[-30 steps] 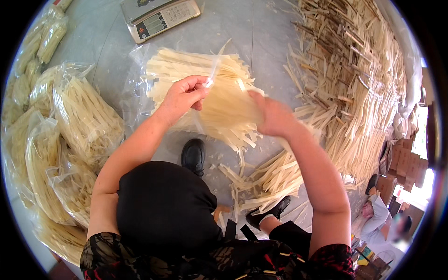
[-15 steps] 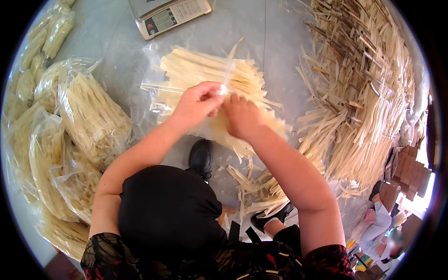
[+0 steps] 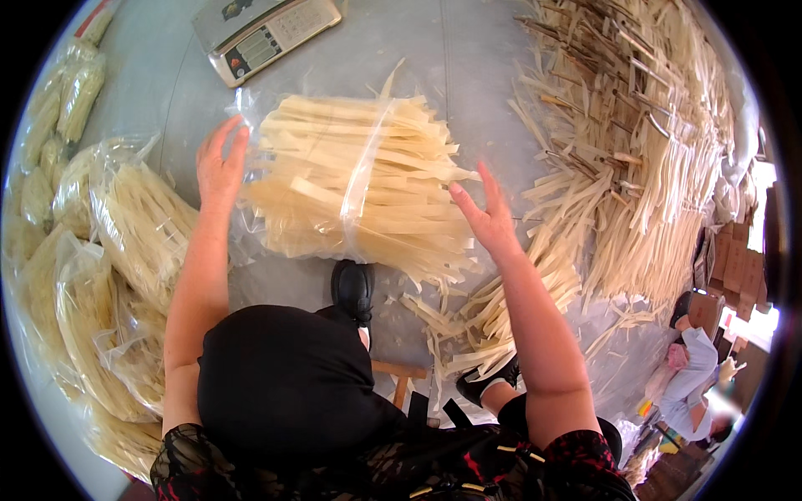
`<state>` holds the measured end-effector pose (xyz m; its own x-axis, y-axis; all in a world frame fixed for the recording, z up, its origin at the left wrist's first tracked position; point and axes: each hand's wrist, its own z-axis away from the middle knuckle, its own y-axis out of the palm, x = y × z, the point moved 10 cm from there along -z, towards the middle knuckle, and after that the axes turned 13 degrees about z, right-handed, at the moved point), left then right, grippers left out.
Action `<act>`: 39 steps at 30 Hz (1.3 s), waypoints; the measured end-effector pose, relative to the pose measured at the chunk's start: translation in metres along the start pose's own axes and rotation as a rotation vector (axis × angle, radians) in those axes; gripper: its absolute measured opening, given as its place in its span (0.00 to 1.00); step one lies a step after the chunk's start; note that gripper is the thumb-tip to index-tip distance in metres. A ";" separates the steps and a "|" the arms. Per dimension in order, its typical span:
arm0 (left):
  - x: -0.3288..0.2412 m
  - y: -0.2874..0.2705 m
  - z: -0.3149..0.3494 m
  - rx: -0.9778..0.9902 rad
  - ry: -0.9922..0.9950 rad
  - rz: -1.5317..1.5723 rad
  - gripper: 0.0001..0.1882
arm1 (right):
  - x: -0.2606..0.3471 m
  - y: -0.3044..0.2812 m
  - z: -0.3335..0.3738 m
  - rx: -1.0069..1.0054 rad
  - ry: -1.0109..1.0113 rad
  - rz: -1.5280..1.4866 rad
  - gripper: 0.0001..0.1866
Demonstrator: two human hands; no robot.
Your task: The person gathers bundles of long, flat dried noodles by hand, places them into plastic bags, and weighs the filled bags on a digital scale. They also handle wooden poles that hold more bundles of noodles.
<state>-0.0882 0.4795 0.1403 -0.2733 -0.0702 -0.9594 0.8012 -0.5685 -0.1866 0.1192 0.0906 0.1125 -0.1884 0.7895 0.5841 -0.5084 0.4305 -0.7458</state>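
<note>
A thick bundle of pale yellow, flat dried strips point(image 3: 309, 188) lies on the grey floor before me. A clear plastic band point(image 3: 361, 179) crosses its middle, and clear plastic film point(image 3: 245, 104) shows at its left end. My left hand point(image 3: 220, 167) is beside that end, thumb and fingers apart, at the edge of the film; whether it touches the film I cannot tell. At the bundle's right end my right hand point(image 3: 491, 215) is spread, its thumb close to the strip tips. Neither hand grips anything.
A digital scale point(image 3: 267, 37) stands beyond the bundle. Filled clear bags of strips point(image 3: 142, 225) crowd the left. On the right lies a large heap of loose strips point(image 3: 643, 200) with brown sticks. My black shoe point(image 3: 352, 288) is just below the bundle. Another person point(image 3: 689, 380) sits far right.
My hands, together over the bundle's band before, have parted to its two ends and opened. The plastic band now lies across the bundle unheld. The whole view has shifted slightly.
</note>
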 end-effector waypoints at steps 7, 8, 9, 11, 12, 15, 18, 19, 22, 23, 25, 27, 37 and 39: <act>0.086 0.002 -0.018 0.249 -0.286 -0.044 0.40 | 0.009 0.052 0.017 0.105 0.155 -0.435 0.45; 0.046 0.020 -0.013 0.281 -0.005 -0.234 0.40 | 0.003 0.043 0.018 0.133 0.167 -0.564 0.45; 0.003 0.045 0.003 0.309 0.284 -0.407 0.39 | -0.029 0.020 0.023 -0.019 0.188 -0.488 0.45; -0.037 0.111 0.054 0.480 0.619 -0.586 0.38 | -0.115 -0.017 0.046 -0.312 0.223 -0.330 0.45; -0.040 0.148 0.088 0.634 0.648 -0.608 0.38 | -0.165 -0.038 0.074 -0.461 0.348 -0.210 0.46; -0.005 0.177 0.131 0.782 0.646 -0.825 0.36 | -0.274 -0.061 0.142 -0.617 0.733 0.175 0.56; 0.011 0.189 0.141 0.812 0.610 -0.865 0.34 | -0.321 -0.035 0.159 -0.384 0.924 -0.167 0.63; 0.007 0.191 0.140 0.810 0.600 -0.855 0.33 | -0.326 -0.032 0.154 -0.306 0.989 -0.037 0.64; -0.004 0.182 0.121 0.719 0.450 -0.516 0.30 | -0.301 -0.019 0.132 -0.090 1.132 0.212 0.64; 0.000 0.180 0.116 0.712 0.445 -0.509 0.29 | -0.300 -0.013 0.126 -0.087 1.073 0.261 0.64; 0.008 0.175 0.106 0.695 0.437 -0.498 0.27 | -0.298 0.001 0.116 -0.080 0.950 0.353 0.63; 0.012 0.176 0.099 0.681 0.342 -0.492 0.25 | -0.281 0.015 0.120 -0.053 0.805 0.380 0.64; 0.019 0.173 0.097 0.648 0.324 -0.470 0.22 | -0.293 0.003 0.140 -0.096 0.953 0.292 0.64; 0.022 0.175 0.094 0.652 0.325 -0.456 0.23 | -0.289 0.010 0.130 -0.068 0.821 0.351 0.64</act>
<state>-0.0043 0.3017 0.1063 -0.2484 0.4614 -0.8517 0.1570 -0.8485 -0.5054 0.0591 -0.1898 -0.0224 0.3504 0.9336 -0.0748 -0.4787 0.1099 -0.8710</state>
